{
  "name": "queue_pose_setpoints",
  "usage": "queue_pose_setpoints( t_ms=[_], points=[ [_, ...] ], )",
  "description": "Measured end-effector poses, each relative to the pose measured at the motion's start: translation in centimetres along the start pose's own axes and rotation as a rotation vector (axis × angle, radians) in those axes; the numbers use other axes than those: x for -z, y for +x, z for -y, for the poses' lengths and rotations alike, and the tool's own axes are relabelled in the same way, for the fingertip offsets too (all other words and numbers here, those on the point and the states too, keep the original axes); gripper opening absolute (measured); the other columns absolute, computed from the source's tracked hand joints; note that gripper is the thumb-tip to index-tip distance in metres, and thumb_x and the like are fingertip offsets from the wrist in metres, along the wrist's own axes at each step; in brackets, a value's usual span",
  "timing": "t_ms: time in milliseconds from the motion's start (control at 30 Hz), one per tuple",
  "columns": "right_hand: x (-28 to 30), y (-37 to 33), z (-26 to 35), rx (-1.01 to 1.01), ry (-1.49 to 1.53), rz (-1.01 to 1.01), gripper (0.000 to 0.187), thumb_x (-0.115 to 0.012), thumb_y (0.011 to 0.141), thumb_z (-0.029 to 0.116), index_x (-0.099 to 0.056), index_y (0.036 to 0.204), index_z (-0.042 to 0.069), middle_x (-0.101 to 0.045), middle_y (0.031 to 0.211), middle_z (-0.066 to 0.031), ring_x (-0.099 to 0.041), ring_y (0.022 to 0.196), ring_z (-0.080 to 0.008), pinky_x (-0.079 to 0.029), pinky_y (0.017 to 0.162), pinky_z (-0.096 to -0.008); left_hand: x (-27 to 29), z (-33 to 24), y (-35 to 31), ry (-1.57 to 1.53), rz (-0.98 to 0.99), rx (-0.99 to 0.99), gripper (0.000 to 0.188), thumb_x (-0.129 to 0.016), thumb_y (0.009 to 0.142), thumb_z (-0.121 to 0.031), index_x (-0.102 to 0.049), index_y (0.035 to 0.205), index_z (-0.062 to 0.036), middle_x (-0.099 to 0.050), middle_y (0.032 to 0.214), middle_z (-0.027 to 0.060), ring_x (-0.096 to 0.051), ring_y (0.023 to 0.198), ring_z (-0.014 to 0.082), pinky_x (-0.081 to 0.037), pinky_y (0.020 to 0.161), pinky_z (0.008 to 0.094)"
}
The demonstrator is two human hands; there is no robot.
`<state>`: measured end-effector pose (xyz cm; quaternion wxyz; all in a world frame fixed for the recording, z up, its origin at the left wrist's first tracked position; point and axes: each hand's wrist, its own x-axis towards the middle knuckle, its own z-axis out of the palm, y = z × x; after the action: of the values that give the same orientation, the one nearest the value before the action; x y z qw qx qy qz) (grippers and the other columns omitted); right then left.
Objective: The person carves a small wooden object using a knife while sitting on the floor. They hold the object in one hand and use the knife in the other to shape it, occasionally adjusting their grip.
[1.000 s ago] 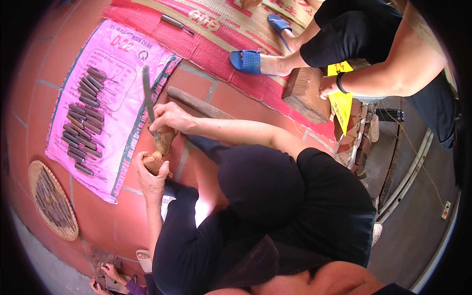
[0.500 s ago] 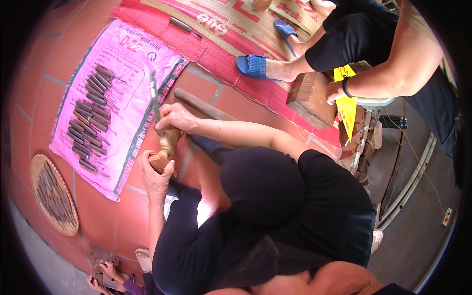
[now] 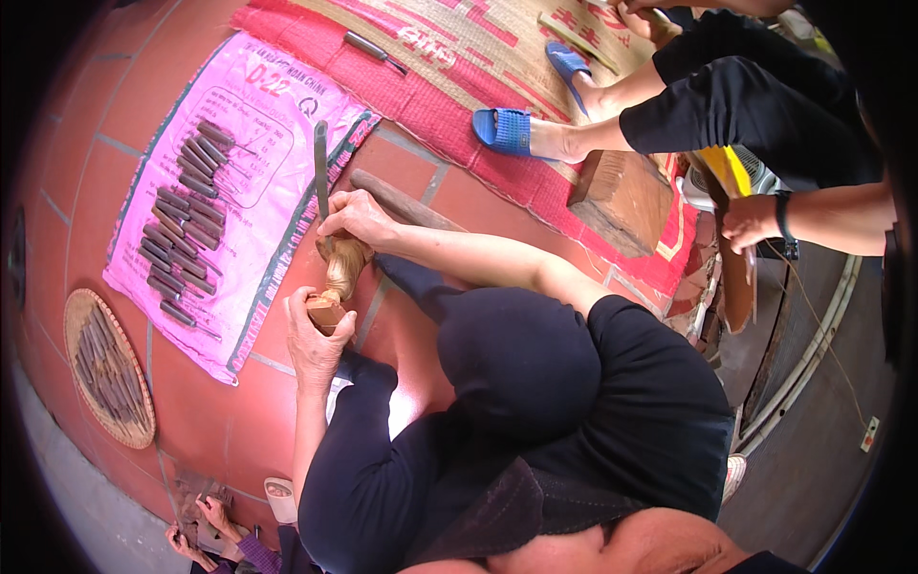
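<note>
My left hand (image 3: 317, 340) is closed around the squared base of a carved wooden piece (image 3: 342, 277). The piece is pale brown with a rounded, shaped body, and it rises from the base toward my other hand. At its far end my right hand (image 3: 359, 222) grips a long, dark, flat file (image 3: 321, 158), which points away from me. The fingers hide the file's lower end and part of the carving. I cannot tell exactly where the file touches the wood.
Several dark-handled carving tools (image 3: 182, 230) lie on a pink sack (image 3: 229, 325) at left, near a round woven tray (image 3: 145, 421) of tools. A wooden stick (image 3: 406, 203), a wood block (image 3: 622, 199) and a seated person's blue sandals (image 3: 502, 131) are beyond my right arm.
The file has swung from a leftward lean to nearly straight away from me. My left hand keeps its hold. The other person's hand has moved right, and the yellow sheet is now mostly hidden.
</note>
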<state>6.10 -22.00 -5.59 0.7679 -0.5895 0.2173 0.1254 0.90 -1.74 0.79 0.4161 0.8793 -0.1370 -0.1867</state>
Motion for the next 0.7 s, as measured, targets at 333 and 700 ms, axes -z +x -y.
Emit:
queue_pose_setpoints(
  t_ms=[333,700],
  points=[
    [1.0,1.3,-2.1,0.096,-0.177,-0.017,0.024,-0.077,0.067,0.009,-0.056,0.061,-0.003,-0.054,0.082,-0.0052,-0.054,0.079,-0.0148,-0.042,0.072,-0.0310,0.1,-0.6,0.1,0.008,0.019,0.034,0.061,-0.079,0.070,-0.031,-0.048,0.118,-0.0094,-0.049,0.105,0.0122,-0.060,0.096,0.0321,-0.050,0.078,0.0435],
    [1.0,0.4,-1.1,0.021,-0.038,-0.059,0.017,-0.074,0.071,0.010,-0.061,0.066,0.001,-0.058,0.083,-0.0023,-0.054,0.072,-0.0113,-0.043,0.063,-0.0288,0.2,0.1,-0.1,-0.043,0.004,0.057,0.062,-0.079,0.070,-0.031,-0.048,0.118,-0.0085,-0.049,0.107,0.0116,-0.059,0.097,0.0313,-0.049,0.081,0.0427]
  ],
)
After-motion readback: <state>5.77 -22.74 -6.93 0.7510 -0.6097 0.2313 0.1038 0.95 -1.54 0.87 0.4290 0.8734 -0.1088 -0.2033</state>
